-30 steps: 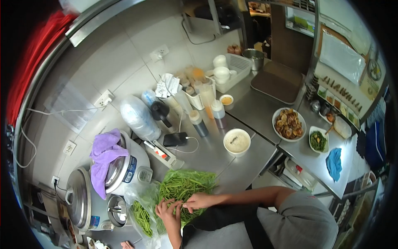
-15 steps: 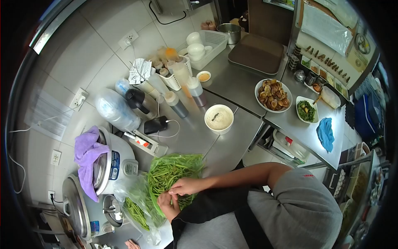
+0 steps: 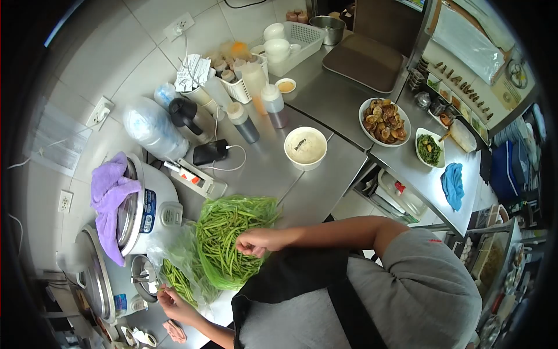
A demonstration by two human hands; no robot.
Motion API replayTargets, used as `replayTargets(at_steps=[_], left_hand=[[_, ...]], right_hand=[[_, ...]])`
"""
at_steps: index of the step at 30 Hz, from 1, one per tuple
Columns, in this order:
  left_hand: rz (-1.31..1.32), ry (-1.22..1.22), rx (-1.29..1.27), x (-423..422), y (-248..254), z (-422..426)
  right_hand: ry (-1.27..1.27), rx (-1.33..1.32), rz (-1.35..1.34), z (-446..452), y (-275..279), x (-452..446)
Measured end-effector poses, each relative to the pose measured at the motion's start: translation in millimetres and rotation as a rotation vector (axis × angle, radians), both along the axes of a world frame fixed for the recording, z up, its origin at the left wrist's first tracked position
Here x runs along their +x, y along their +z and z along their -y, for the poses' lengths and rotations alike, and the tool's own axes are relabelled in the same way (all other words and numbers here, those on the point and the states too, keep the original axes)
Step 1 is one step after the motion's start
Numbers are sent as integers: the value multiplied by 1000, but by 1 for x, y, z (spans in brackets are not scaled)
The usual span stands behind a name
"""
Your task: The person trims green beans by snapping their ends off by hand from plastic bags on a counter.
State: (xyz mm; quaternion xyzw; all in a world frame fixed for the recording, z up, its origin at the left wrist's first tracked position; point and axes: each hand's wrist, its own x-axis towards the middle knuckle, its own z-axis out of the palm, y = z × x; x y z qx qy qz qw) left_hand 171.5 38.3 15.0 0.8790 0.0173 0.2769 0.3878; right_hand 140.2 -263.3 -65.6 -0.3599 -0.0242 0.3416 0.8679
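Note:
A large heap of long green beans [image 3: 224, 232] lies in an open green-tinted plastic bag on the counter. My right hand [image 3: 256, 241] is closed over this heap, fingers curled down against the beans; whatever is inside them is hidden. Lower left, my left hand [image 3: 174, 303] pinches what looks like a small green bean piece beside a round metal bowl [image 3: 141, 273]. Between my hands sits a clear plastic bag [image 3: 200, 273] with more green beans [image 3: 176, 280] in it.
A white rice cooker [image 3: 160, 198] with a purple cloth [image 3: 110, 200] stands at the left. Squeeze bottles [image 3: 243, 123], a black phone [image 3: 210, 152] and a white tub [image 3: 306, 146] are behind the beans. A bowl of clams [image 3: 385, 122] sits at the right.
My hands were together over the beans and have parted. The left moved down and left to the metal bowl; the right stayed over the heap. The view has shifted slightly.

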Motion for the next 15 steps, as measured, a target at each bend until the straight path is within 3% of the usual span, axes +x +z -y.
replayTargets(at_steps=[3, 7, 9, 11, 15], left_hand=[[-450, 183, 316, 7, -7, -21], [-157, 159, 438, 12, -57, -30], [65, 31, 438, 10, -41, 8], [118, -72, 436, 5, -29, 50], [-135, -363, 346, -11, -28, 109]], right_hand=[[39, 86, -122, 3, -16, 5], [-76, 201, -346, 4, -22, 7], [-78, 148, -358, 11, -29, 9], [-191, 129, -387, 13, -34, 8], [-132, 208, -437, 26, -18, 6]])
